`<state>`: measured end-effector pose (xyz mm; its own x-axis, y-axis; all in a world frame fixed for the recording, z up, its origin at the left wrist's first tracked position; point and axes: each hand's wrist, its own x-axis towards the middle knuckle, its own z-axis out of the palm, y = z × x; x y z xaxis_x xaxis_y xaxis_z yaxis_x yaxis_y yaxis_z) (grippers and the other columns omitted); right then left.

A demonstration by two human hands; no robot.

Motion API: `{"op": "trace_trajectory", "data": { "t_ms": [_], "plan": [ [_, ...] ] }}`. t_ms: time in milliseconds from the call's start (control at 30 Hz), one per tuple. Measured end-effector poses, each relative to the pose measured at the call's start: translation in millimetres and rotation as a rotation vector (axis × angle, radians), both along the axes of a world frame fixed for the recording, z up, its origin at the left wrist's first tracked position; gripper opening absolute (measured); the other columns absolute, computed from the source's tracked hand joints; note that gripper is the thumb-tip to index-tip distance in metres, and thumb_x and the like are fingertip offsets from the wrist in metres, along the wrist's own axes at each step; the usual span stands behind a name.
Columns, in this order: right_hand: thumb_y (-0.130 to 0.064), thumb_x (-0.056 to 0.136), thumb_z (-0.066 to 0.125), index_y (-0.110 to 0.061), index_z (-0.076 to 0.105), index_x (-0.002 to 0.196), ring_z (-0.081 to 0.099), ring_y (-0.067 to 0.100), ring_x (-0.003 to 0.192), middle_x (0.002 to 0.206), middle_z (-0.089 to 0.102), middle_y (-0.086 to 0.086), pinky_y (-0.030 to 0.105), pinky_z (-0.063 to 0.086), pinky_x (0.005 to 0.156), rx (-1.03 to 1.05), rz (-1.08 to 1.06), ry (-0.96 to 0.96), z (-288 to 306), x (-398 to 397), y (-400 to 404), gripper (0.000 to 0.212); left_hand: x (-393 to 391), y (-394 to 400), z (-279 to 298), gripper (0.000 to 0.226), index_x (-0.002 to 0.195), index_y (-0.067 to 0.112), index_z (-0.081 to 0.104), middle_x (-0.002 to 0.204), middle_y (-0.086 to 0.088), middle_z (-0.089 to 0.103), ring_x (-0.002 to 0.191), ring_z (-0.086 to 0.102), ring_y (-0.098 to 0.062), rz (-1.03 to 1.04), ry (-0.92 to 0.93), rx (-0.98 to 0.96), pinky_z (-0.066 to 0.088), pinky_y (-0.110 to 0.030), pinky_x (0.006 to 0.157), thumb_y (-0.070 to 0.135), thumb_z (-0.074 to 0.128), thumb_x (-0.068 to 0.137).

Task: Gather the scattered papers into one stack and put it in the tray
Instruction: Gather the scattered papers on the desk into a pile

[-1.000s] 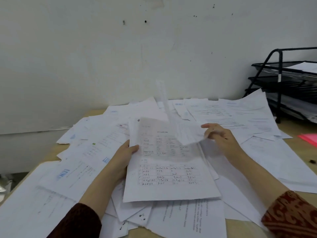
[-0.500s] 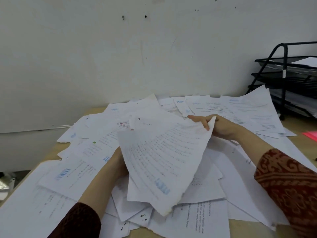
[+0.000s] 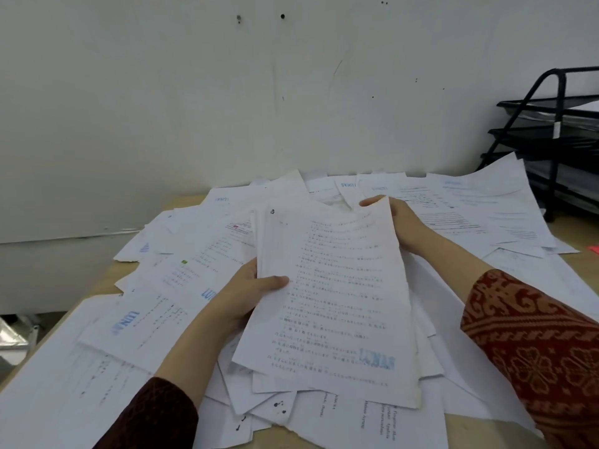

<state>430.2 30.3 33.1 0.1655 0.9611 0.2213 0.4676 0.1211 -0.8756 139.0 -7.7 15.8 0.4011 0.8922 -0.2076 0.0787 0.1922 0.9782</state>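
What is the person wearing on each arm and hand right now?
Both hands are bare: no gloves, rings or watch show on the left hand or right hand. The left sleeve is dark maroon with a faint pattern. The right sleeve is red-brown with an orange floral and scroll motif.

A pale wooden table (image 3: 580,234) stood against the white wall, its bare top showing only at the edges. Loose white printed sheets of paper (image 3: 155,322) lay scattered over nearly all of it, overlapping at many angles, several carrying a blue stamp. At the far right a black wire-mesh tiered tray rack (image 3: 551,147) stood on the table, the nearest sheets reaching its foot. Just in front of the rack, a small bright pink item (image 3: 593,247) lay at the frame's edge.
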Motion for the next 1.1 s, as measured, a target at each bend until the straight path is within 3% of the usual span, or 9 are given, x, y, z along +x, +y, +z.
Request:
{"op": "trace_trajectory", "data": {
  "t_ms": [100,200,300,433,500,633,767,900,1100],
  "plan": [
    [-0.015,0.089,0.056,-0.018,0.058,0.117,0.053,0.018,0.106,0.118,0.059,0.0,0.023,0.039,0.078,0.012,-0.177,-0.26,-2.8,15.1,-10.6,0.027,0.7,-1.8,-0.6,0.03,0.121,0.021,0.058,0.105,-0.002,0.073,0.089,0.072,-0.023,0.036,0.014,0.038,0.057,-0.034,0.068,0.011,0.058,0.093],
    [-0.051,0.082,0.061,-0.026,0.031,0.141,0.032,0.032,0.133,0.144,0.038,0.007,0.045,0.032,0.102,-0.334,-0.346,-0.588,-9.6,42.0,-29.3,0.07,1.8,-5.5,-3.4,0.026,0.122,0.022,0.058,0.102,0.002,0.074,0.085,0.072,-0.019,0.086,0.011,0.075,0.057,-0.03,0.065,0.016,0.054,0.096],
    [-0.066,0.078,0.056,-0.023,0.021,0.146,0.034,0.033,0.132,0.146,0.036,0.008,0.045,0.032,0.103,-0.503,-0.365,-0.615,-19.6,56.4,-51.8,0.088,5.4,-7.0,-7.1,0.028,0.125,0.022,0.057,0.11,0.001,0.071,0.094,0.07,-0.022,0.159,0.001,0.109,0.056,-0.037,0.077,0.017,0.048,0.099],
    [-0.04,0.091,0.052,-0.019,0.054,0.098,0.055,0.025,0.081,0.091,0.062,0.005,0.03,0.04,0.061,-0.204,-0.383,-0.513,-26.7,56.9,-64.3,0.022,9.9,-5.4,-8.3,0.03,0.129,0.023,0.053,0.116,0.0,0.067,0.098,0.067,-0.023,0.194,0.017,0.148,0.056,-0.038,0.08,0.018,0.046,0.1],
    [-0.031,0.094,0.048,-0.015,0.048,0.074,0.05,0.024,0.067,0.07,0.054,0.003,0.029,0.032,0.052,-0.15,-0.368,-0.499,-25.3,54.0,-62.9,0.025,10.5,-4.8,-8.8,0.027,0.125,0.025,0.053,0.11,0.005,0.067,0.093,0.067,-0.019,0.201,0.019,0.155,0.055,-0.03,0.069,0.018,0.045,0.1],
    [-0.014,0.092,0.044,-0.012,0.041,0.062,0.042,0.024,0.059,0.06,0.045,0.004,0.031,0.026,0.05,-0.101,-0.381,-0.552,-26.1,49.3,-60.0,0.03,10.4,-3.8,-9.3,0.024,0.12,0.028,0.052,0.101,0.01,0.067,0.084,0.068,-0.014,0.206,0.021,0.134,0.053,-0.023,0.056,0.018,0.046,0.1],
    [-0.001,0.091,0.043,-0.007,0.061,0.081,0.045,0.018,0.066,0.072,0.054,0.005,0.025,0.03,0.055,0.211,-0.369,-0.245,-13.7,39.9,-63.7,0.021,10.3,-2.9,-8.0,0.023,0.119,0.027,0.054,0.102,0.007,0.068,0.086,0.069,-0.017,0.209,0.015,0.102,0.054,-0.027,0.06,0.017,0.047,0.1],
    [0.008,0.088,0.041,-0.017,0.065,0.08,0.052,0.009,0.107,0.117,0.059,-0.003,0.016,0.039,0.087,0.335,-0.131,0.139,-3.3,31.5,-66.8,0.035,8.3,-1.8,-4.9,0.018,0.111,0.027,0.057,0.095,0.006,0.071,0.08,0.071,-0.016,0.18,0.042,0.07,0.054,-0.026,0.059,0.017,0.047,0.099],
    [0.015,0.068,0.033,-0.022,0.058,0.054,0.047,-0.005,0.115,0.124,0.054,-0.009,0.023,0.033,0.099,0.12,0.138,-0.004,-14.9,41.8,-68.9,0.047,5.9,-5.8,3.3,0.025,0.12,0.015,0.057,0.099,-0.002,0.072,0.086,0.07,-0.022,0.159,0.021,-0.002,0.055,-0.032,0.065,0.026,0.042,0.102]
  ]
}}
